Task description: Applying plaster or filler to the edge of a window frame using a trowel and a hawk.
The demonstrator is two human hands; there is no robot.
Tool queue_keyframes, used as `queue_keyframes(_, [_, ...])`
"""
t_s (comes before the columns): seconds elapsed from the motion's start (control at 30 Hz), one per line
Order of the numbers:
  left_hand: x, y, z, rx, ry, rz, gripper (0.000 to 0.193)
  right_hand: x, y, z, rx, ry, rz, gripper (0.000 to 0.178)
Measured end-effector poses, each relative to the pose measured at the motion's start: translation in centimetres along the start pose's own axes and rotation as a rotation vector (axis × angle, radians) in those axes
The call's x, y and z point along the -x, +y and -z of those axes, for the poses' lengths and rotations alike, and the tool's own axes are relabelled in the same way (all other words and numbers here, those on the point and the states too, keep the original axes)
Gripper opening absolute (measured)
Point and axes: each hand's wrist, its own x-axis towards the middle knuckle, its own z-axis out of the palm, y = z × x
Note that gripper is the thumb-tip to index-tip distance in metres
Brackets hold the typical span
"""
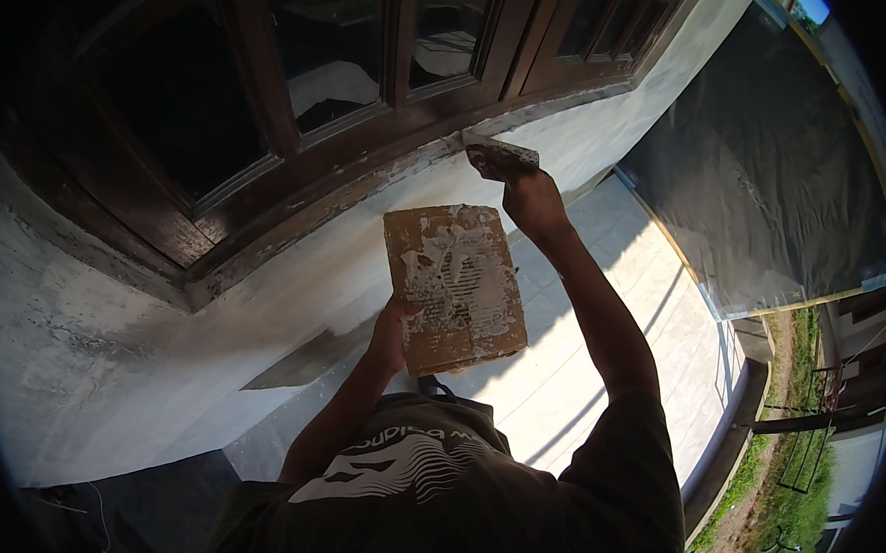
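Observation:
My left hand (pixel 392 332) grips the lower left edge of a flat brown board (pixel 397 244), its thumb on the top face. Pale wet-looking putty (pixel 458 267) is smeared in ridges across the board. Farther up and right, my right hand (pixel 539 203) is closed on a putty-caked putty knife (pixel 501 159). Its handle is hidden in my fist. The knife's far end meets the wall strip just under the window's wooden frame (pixel 370 133); whether the tip presses on it I cannot tell.
Dark glazed wooden windows stand above a pale, patchily plastered wall (pixel 138 361). At the right a dark plastic sheet (pixel 769 173) hangs in a frame. Sunlit floor tiles (pixel 620 336) lie below, with a low ledge (pixel 730 442) and grass (pixel 803 476) beyond.

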Motion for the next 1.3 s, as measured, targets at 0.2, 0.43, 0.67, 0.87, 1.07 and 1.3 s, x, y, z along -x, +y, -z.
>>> queue_keyframes(0.2, [0.0, 0.0, -0.2, 0.014, 0.023, 0.041, 0.054, 2.1, -1.2, 0.4, 0.053, -0.039, -0.002, 0.048])
queue_keyframes(0.43, [0.0, -0.3, -0.1, 0.02, -0.006, 0.039, 0.054, -1.3, -3.2, 1.5, -0.038, 0.196, -0.198, 0.043])
queue_keyframes(0.67, [0.1, -0.3, -0.3, -0.026, -0.005, -0.049, 0.055, -3.3, -6.1, -1.4, 0.156, -0.011, -0.371, 0.04])
queue_keyframes(0.87, [0.1, 0.2, -0.3, -0.049, 0.048, -0.042, 0.055, -3.5, -8.4, -3.1, 0.276, -0.054, -0.261, 0.026])
queue_keyframes(1.07, [0.1, 0.5, -0.4, -0.053, 0.067, -0.011, 0.053, -3.1, -11.0, -2.2, 0.327, -0.144, -0.226, 0.008])
queue_keyframes(1.3, [0.3, 1.4, 0.5, -0.05, 0.004, 0.042, 0.053, -0.5, -12.9, -1.1, 0.101, -0.017, -0.315, 0.048])
